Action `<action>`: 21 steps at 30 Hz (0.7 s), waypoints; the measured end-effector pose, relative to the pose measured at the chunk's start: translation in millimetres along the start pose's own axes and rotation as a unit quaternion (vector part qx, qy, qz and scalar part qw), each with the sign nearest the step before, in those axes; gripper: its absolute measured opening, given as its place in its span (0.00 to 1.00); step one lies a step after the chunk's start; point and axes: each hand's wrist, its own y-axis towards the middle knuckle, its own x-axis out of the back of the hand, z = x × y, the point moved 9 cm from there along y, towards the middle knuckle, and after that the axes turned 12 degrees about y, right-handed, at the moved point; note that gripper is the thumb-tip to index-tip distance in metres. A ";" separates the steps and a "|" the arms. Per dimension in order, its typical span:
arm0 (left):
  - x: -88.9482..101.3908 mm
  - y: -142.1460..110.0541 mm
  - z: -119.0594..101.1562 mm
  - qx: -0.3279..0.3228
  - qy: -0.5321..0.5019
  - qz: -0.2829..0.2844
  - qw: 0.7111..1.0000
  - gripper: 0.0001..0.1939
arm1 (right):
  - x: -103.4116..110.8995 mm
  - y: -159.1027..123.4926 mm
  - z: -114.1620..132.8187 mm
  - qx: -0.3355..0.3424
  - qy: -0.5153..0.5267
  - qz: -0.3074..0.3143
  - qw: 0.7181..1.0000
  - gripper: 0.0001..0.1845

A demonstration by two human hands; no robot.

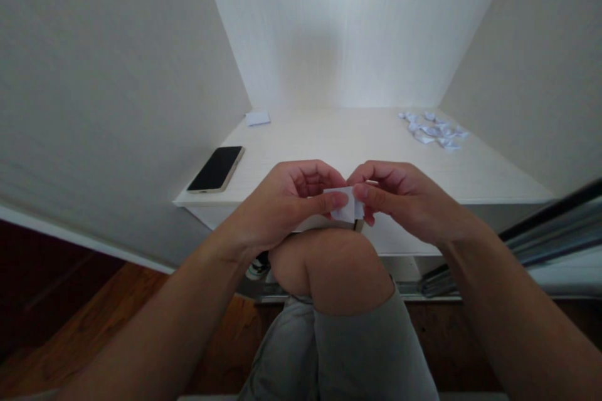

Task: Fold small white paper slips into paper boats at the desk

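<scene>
Between my two hands, just above my knee, is a small piece of white paper [345, 210]. My left hand [301, 197] pinches its left part, thumb lying across the front. On the right edge of the same paper, my right hand [388, 194] has its thumb and fingers closed. A vertical line, perhaps a fold or an overlap, shows near the paper's right side. The fingertips behind the paper are partly hidden.
A white shelf [324, 138] lies beyond my hands, walled at the back and sides. On it are a phone [216, 168] at the left, a folded white paper [258, 118] at the back left and several crumpled paper scraps [435, 130] at the back right.
</scene>
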 end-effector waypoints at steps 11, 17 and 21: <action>5.0 4.5 9.9 0.004 -0.079 -0.065 0.995 0.10 | -4.0 4.4 -9.2 0.005 0.073 -0.100 0.992 0.18; 1.1 0.6 12.5 0.018 -0.128 -0.094 0.987 0.11 | -8.5 3.3 -12.8 0.022 0.085 -0.114 0.990 0.18; 0.7 -3.7 8.3 0.004 -0.118 -0.096 0.988 0.10 | -11.8 1.4 -10.5 0.021 0.055 -0.093 0.994 0.16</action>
